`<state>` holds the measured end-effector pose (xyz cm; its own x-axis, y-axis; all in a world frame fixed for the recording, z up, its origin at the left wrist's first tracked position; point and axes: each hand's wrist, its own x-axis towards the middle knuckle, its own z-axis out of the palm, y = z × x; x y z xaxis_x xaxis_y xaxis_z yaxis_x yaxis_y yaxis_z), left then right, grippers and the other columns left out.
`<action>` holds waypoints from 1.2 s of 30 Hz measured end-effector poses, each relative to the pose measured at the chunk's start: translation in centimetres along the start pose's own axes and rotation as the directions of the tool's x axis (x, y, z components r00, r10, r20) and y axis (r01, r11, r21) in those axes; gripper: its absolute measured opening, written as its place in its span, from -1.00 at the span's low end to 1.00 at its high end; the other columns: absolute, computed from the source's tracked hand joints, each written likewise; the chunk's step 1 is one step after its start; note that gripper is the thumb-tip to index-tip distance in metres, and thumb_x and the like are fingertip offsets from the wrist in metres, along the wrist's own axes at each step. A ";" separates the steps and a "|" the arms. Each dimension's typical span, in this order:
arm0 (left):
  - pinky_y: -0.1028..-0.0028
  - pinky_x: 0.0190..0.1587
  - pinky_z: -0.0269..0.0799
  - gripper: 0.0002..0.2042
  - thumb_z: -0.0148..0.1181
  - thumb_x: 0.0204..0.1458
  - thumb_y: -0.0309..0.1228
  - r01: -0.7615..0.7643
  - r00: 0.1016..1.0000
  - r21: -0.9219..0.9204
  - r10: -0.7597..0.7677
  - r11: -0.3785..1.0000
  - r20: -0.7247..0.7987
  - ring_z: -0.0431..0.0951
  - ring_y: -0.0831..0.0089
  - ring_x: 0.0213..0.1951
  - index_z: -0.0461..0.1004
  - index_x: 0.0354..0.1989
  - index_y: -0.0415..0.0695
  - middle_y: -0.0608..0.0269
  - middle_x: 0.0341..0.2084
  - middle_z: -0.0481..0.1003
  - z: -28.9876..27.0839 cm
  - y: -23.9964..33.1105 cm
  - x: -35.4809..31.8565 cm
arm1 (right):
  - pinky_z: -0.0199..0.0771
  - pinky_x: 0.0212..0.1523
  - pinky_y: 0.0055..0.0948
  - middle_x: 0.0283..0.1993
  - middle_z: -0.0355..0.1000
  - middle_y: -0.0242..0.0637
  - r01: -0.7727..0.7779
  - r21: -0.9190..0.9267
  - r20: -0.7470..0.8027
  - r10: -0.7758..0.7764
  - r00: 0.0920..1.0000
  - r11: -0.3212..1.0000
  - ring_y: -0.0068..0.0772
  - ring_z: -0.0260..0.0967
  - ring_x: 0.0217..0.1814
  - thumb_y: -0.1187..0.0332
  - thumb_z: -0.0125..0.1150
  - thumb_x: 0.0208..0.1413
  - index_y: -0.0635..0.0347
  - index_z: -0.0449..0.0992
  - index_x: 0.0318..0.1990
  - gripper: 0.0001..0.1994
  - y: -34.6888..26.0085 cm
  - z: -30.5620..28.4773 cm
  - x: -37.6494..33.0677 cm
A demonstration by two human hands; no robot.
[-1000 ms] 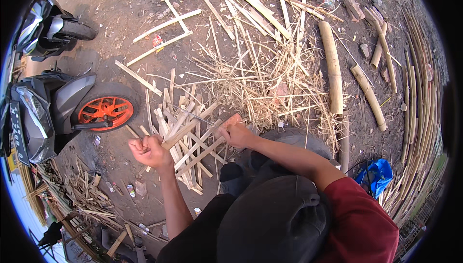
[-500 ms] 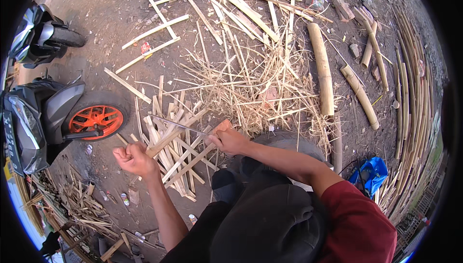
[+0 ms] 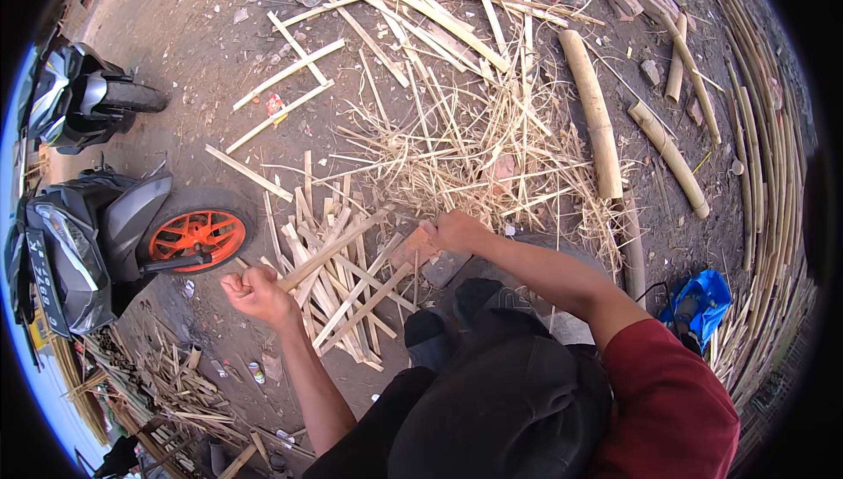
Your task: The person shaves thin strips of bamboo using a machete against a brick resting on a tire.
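My left hand (image 3: 262,295) is closed around the lower end of a bamboo strip (image 3: 342,246), which slants up and to the right over a pile of split bamboo strips (image 3: 356,303). Close to the strip's far end, my right hand (image 3: 458,231) is a fist. It grips a long thin-bladed knife, whose blade was plain a moment ago and is now hardly visible. The handle is hidden in my fingers. Just below the right hand, a reddish brick (image 3: 414,249) lies by my feet.
Curly bamboo shavings (image 3: 492,154) cover the ground ahead. A thick bamboo pole (image 3: 593,115) lies to their right, with long poles (image 3: 764,154) along the far right. At left stands a motorbike with an orange wheel (image 3: 198,240). A blue bag (image 3: 702,299) sits at lower right.
My right hand has moved up and to the right, away from the left hand, uncovering the brick. The left hand keeps its hold on the strip. The whole view has shifted slightly.
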<state>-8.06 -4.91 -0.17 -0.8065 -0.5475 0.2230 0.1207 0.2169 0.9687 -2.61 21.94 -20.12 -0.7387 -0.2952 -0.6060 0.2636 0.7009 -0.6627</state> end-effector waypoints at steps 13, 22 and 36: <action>0.58 -0.61 0.10 -0.67 -0.08 -0.04 -0.78 -0.019 0.987 -0.143 0.042 0.989 0.157 0.04 0.70 -0.63 -0.01 -0.42 -0.01 0.49 -0.66 0.03 -0.1 -0.2 -0.3 | 0.45 0.06 0.06 -0.07 0.48 0.27 0.137 -0.002 -0.033 -0.137 0.990 0.991 0.24 0.50 -0.07 -0.07 -0.22 0.34 0.39 0.58 -0.11 -0.38 -4.7 -0.7 -3.4; 0.67 -0.59 0.00 -0.65 -0.07 -0.06 -0.82 0.056 0.987 -0.247 -0.017 0.967 0.157 -0.05 0.77 -0.59 0.00 -0.42 -0.03 0.52 -0.60 0.00 0.3 -0.9 -1.2 | 0.46 -0.05 0.06 -0.30 0.49 0.36 -0.012 0.064 -0.026 0.014 1.000 0.998 0.33 0.49 -0.18 -0.10 -0.23 0.34 0.49 0.57 -0.19 -0.32 -1.5 0.0 -3.2; 0.44 -0.32 0.24 -0.83 0.03 -0.03 -0.48 0.041 0.998 -0.597 -0.066 0.801 -0.019 0.22 0.50 -0.50 0.16 -0.33 -0.06 0.30 -0.51 0.22 0.2 0.6 -0.7 | 0.56 -0.28 -0.10 -0.56 0.48 0.13 -0.098 0.017 -0.095 0.100 0.990 0.995 0.07 0.55 -0.46 -0.21 -0.26 0.32 0.43 0.55 -0.37 -0.25 2.6 0.5 1.0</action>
<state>-7.55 -4.23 0.26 -0.8014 -0.5761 0.1610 0.4088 -0.3311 0.8504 -2.40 23.18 -22.69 -0.7644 -0.1608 -0.6244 0.3456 0.7154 -0.6073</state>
